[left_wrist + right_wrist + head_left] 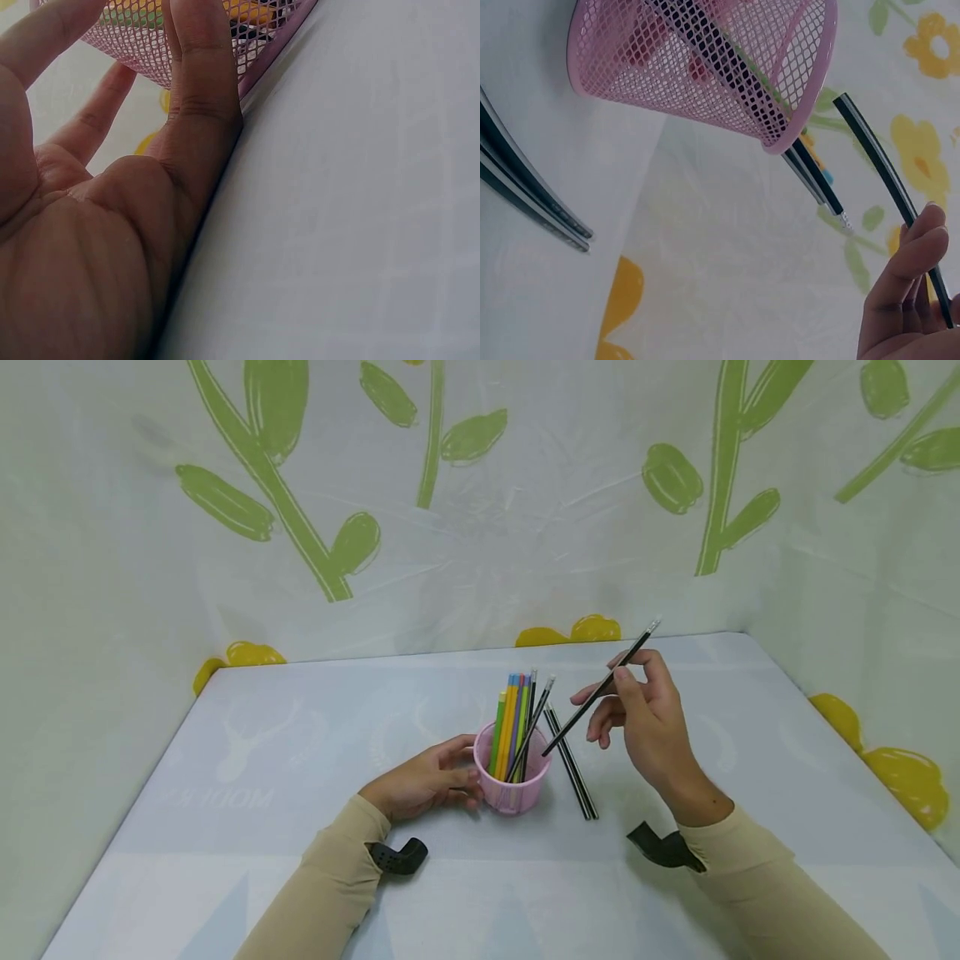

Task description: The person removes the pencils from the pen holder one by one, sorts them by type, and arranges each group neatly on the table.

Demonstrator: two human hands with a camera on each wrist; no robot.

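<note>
Pinched in the right hand (649, 720) just above the round pink mesh cup (513, 798), the slim striped black pencil (585, 708) seemed light, stiff, best held on its upper shaft, while the left hand's (423, 778) relaxed fingers touched the cup.

From the middle of the head view, a pale wall sheet (570, 552) rises at 12 o'clock, printed with green leafy stems (275, 487) at 10, 12 and 2. Yellow shapes (907, 787) border the whitish tabletop (450, 902) at 9 and between 3 and 4. A faint antlered print (237, 755) lies between 8 and 9, with pale lettering (257, 797) toward 8.
</note>
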